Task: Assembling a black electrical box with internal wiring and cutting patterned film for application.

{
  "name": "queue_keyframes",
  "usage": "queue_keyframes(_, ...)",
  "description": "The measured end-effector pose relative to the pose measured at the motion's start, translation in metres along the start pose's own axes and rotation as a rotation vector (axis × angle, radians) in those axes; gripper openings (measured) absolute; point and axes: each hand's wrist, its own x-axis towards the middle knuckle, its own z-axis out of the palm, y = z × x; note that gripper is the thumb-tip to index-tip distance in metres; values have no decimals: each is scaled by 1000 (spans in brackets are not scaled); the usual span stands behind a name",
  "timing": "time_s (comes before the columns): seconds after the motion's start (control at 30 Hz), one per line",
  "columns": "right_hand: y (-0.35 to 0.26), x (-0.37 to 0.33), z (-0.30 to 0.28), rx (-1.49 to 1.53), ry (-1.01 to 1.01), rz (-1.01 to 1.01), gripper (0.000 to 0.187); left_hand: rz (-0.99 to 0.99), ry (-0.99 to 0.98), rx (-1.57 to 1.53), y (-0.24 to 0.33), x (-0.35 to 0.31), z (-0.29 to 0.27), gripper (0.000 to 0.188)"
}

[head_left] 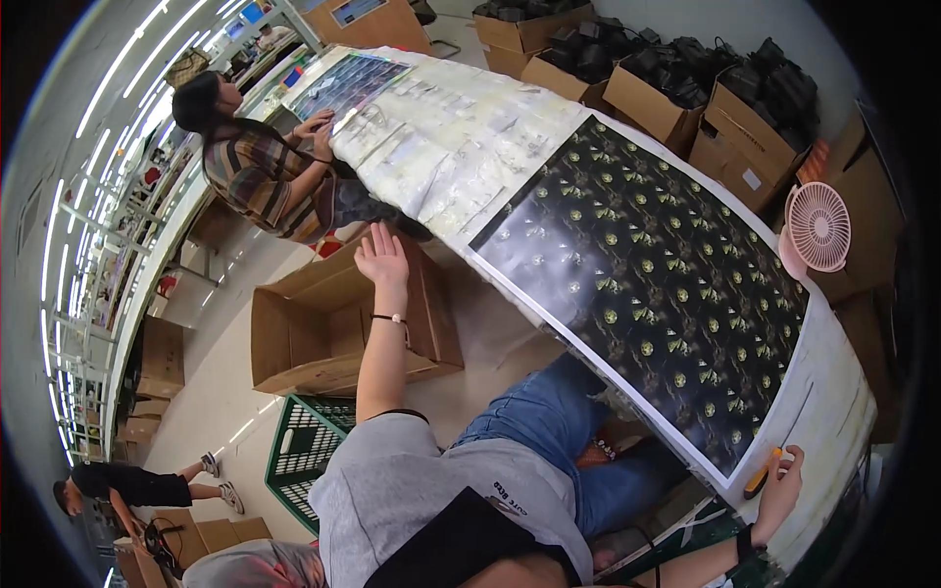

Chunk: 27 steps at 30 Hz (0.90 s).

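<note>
My left hand (382, 257) is held out over the floor beside the table, palm up and fingers apart, with nothing in it. At the table's near right corner, my right hand (781, 482) grips an orange-and-black utility knife (756, 479), mostly by its handle; its blade cannot be made out. The knife lies close to the corner of a large black sheet (667, 284) printed with rows of yellow-green motifs and edged in white. This sheet lies flat on the long, worn white table (461, 127).
A pink fan (817, 227) stands at the table's far right edge. Cardboard boxes (742, 147) of black items line the wall behind. An open carton (323, 328) and a green crate (306, 441) stand left of me. A co-worker (265, 167) handles a patterned sheet (343, 86) farther along.
</note>
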Motion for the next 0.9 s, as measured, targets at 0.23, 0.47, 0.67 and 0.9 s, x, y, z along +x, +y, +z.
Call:
queue_keyframes(0.23,-7,4,-2,65,75,-3,27,-34,-402,-78,37,62,-1,54)
queue_keyframes(0.47,-8,3,-4,53,86,-65,26,-45,-443,-118,48,70,10,52)
queue_keyframes(0.67,-5,-7,-14,25,117,1,24,-109,-194,-38,-21,-22,29,38)
queue_keyframes(0.9,4,-8,-15,60,133,-43,23,-14,-724,118,-38,-4,4,41)
